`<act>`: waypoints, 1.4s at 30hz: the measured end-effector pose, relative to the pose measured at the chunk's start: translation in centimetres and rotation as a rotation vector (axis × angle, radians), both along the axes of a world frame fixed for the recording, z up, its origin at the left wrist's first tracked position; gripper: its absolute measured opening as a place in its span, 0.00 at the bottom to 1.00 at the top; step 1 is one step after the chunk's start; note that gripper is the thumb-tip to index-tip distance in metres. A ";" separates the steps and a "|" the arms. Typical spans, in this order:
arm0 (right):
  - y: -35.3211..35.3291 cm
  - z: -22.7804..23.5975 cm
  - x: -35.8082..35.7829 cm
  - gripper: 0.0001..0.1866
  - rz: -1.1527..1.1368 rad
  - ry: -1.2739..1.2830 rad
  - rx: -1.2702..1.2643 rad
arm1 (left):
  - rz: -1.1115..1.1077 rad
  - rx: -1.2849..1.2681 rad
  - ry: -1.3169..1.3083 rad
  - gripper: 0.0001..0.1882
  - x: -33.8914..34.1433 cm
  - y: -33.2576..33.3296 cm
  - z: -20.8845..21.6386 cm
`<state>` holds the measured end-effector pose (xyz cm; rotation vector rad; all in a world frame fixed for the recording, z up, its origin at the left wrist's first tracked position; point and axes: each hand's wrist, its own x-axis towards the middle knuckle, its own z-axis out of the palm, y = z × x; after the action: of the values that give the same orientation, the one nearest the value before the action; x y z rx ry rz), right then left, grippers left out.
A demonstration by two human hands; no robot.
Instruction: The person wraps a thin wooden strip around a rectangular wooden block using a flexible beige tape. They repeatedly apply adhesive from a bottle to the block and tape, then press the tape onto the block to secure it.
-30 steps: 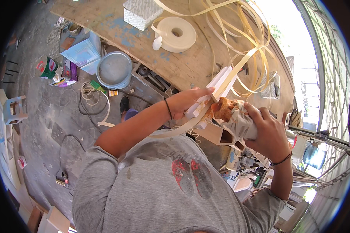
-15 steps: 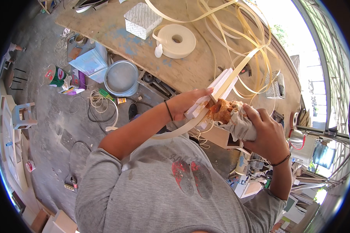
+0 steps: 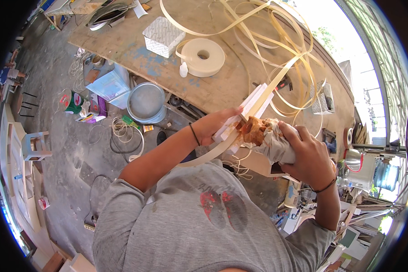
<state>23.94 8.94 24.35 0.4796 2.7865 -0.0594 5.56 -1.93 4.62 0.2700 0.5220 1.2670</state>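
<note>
My left hand [image 3: 217, 125] grips the near end of a white block-like holder [image 3: 253, 98], thumb along its top. A pale edging strip [image 3: 276, 81] runs lengthwise through the holder and trails out below toward my shirt. My right hand [image 3: 309, 156] is wrapped around a crumpled whitish container [image 3: 281, 152], tilted with its mouth toward the strip. Orange-brown glue-like crust [image 3: 255, 130] coats that mouth, which meets or nearly meets the strip beside my left fingers. Smears of the same colour mark the holder. The exact contact is hidden.
On the wooden table [image 3: 136, 50] lie a roll of pale strip [image 3: 215, 63], a wrapped block [image 3: 161, 34], another wrapped block [image 3: 323, 99] and tangled strip loops [image 3: 294, 43]. A blue bucket [image 3: 146, 103] and cables stand left on the floor. Another person [image 3: 11, 75] is far left.
The whole view has shifted slightly, showing more at the far left. Both hands keep their grips, and the container's mouth remains at the strip with little visible movement.
</note>
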 end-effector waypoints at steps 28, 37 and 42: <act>1.5 -2.0 0.8 0.45 0.047 0.262 -0.131 | 0.053 0.017 0.034 0.31 -0.3 -0.7 1.7; 2.0 -2.0 1.2 0.46 0.053 0.355 -0.165 | 0.055 -0.019 0.051 0.32 -0.4 -0.9 2.4; 2.1 -2.4 1.5 0.46 0.047 0.435 -0.194 | 0.069 -0.015 0.043 0.33 -0.4 -0.9 1.6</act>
<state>25.47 11.06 21.98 0.3897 3.1663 -0.4719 5.12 -2.82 6.24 0.2684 0.5817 1.3262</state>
